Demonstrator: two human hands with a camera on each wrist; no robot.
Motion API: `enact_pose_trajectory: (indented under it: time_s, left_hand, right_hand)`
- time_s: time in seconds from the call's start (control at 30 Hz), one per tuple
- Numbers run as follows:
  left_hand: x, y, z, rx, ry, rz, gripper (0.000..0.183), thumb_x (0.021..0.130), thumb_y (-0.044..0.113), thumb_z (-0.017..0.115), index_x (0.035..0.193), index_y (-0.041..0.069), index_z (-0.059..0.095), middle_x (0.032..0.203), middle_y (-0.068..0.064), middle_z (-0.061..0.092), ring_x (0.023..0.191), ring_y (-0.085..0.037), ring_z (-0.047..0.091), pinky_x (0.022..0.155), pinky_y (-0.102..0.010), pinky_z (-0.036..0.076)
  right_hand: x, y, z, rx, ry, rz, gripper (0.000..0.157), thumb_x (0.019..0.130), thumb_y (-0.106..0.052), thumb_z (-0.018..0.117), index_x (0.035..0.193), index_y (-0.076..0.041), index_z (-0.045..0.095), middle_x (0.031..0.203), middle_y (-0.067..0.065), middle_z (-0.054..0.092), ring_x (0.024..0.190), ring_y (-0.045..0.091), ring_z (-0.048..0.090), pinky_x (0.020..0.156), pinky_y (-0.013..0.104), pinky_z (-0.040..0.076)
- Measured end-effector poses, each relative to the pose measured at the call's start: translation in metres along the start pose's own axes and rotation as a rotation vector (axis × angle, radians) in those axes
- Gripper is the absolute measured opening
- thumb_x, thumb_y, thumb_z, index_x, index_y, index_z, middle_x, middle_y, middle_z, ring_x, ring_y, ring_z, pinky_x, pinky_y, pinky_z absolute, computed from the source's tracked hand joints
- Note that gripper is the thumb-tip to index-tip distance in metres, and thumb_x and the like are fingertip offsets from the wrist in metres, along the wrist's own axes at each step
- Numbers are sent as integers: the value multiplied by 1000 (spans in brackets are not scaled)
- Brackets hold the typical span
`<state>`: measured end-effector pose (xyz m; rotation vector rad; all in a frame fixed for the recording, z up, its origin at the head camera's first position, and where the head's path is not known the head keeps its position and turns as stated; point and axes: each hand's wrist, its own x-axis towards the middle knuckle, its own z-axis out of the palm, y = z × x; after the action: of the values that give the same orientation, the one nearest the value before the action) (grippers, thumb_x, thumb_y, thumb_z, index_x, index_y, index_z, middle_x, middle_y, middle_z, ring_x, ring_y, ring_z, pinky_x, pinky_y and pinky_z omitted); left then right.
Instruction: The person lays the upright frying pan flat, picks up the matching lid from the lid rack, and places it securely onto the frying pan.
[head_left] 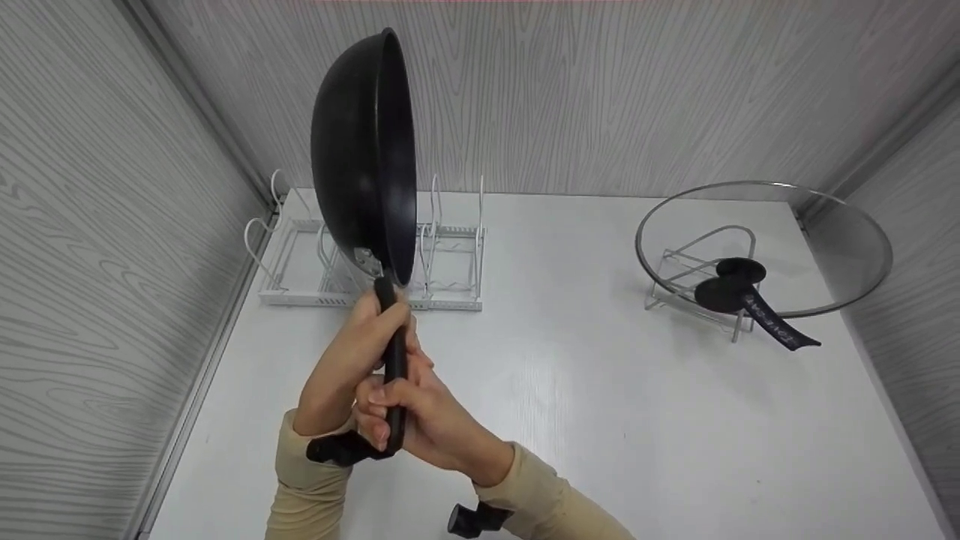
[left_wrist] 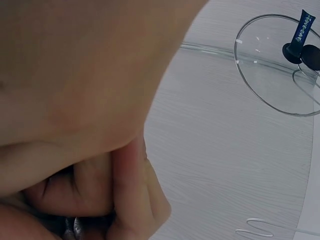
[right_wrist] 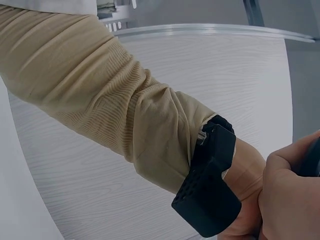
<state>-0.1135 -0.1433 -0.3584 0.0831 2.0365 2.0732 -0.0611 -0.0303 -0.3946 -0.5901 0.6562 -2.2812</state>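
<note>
A deep black wok (head_left: pixel 349 142) is held up on its side, its open face toward the right in the head view. My left hand (head_left: pixel 364 337) grips the black handle (head_left: pixel 395 352) close to the metal bracket. Lower down, my right hand (head_left: pixel 420 412) grips the handle near its end, thumb across it. The left wrist view is mostly filled by the left hand (left_wrist: pixel 75 90), with curled fingers below. At the right edge of the right wrist view, the right hand (right_wrist: pixel 290 200) curls round a dark piece of the handle.
Behind the wok, a white wire rack (head_left: pixel 457 304) with upright loops stands on the white table (head_left: pixel 555 375). At right, a glass lid (head_left: pixel 832 247) with a black knob handle (head_left: pixel 772 322) leans on a small wire stand (head_left: pixel 660 300). Grey wood-grain panels (head_left: pixel 525 97) enclose the table.
</note>
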Motion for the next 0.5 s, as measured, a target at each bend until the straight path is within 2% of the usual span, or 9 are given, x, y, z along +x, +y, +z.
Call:
enact_pose_trajectory:
  time_s: [0.17, 0.3, 0.4, 0.5]
  left_hand:
    - [-5, 2, 3, 62, 8, 26, 19, 87, 3, 40, 70, 0, 46, 56, -10, 53, 52, -33, 62, 50, -31, 48]
    - [-10, 5, 6, 57, 11, 49, 16, 88, 1, 38, 74, -1, 46, 57, -12, 52, 52, -32, 59, 52, -33, 48]
    - [-13, 7, 8, 23, 13, 61, 9, 88, -1, 38, 81, -1, 43, 56, -11, 52, 50, -34, 60, 50, -33, 49]
    - [-15, 8, 10, 25, 17, 67, 6, 88, -2, 38, 83, -1, 42, 55, -11, 53, 49, -37, 60, 46, -32, 49]
  right_hand:
    - [-3, -3, 2, -10, -28, -12, 76, 80, 3, 38, 142, -27, 7, 66, 0, 47, 52, 11, 46, 52, 22, 41]
    - [-6, -4, 2, -34, -38, 2, 69, 79, 2, 39, 137, -22, 10, 65, -1, 47, 51, 10, 46, 51, 23, 41]
    - [-8, -4, 2, -57, -48, 28, 55, 80, 0, 39, 127, -15, 16, 64, -2, 47, 52, 10, 47, 52, 22, 42]
    - [-11, -4, 2, -73, -60, 42, 51, 80, 0, 39, 125, -14, 17, 64, -2, 47, 52, 10, 48, 52, 23, 43]
